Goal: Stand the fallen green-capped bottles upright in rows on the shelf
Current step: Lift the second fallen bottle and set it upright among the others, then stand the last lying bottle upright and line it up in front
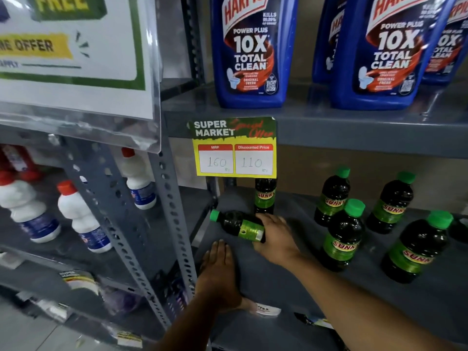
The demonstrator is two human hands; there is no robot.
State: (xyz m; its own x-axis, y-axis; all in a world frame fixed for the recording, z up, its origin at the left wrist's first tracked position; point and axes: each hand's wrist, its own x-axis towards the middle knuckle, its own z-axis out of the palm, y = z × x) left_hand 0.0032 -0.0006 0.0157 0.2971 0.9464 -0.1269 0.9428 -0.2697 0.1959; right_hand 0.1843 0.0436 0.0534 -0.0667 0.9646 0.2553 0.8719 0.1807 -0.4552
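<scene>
Item: fallen green-capped bottle (238, 225), lying on its side at the far left of the grey shelf (286, 279), cap pointing left, base to the right under my right hand (274, 234). My grip there is closed around the labelled lower body, fingers over the top; the bottle is not yet lifted. My left hand (219, 272) lies flat and spread on the shelf's near edge, holding nothing. Handling, as I judge it: full of dark liquid, so moderately heavy for its size; rigid plastic with a glossy label that may slip; sturdy, not fragile. Best hold is mid-body, then pivot the cap upward. Nearby: one upright bottle (265, 196) just behind the fallen one, almost touching my fingers, its top hidden by the hanging price tag (234, 148); that tag and bottle crowd the swing of the cap. To the right, well apart, four standing bottles (342, 236) in loose rows. Overhead shelf: blue toilet cleaner bottles (250, 51). Left bay: white bottles with red caps (81, 214), out of the way.
</scene>
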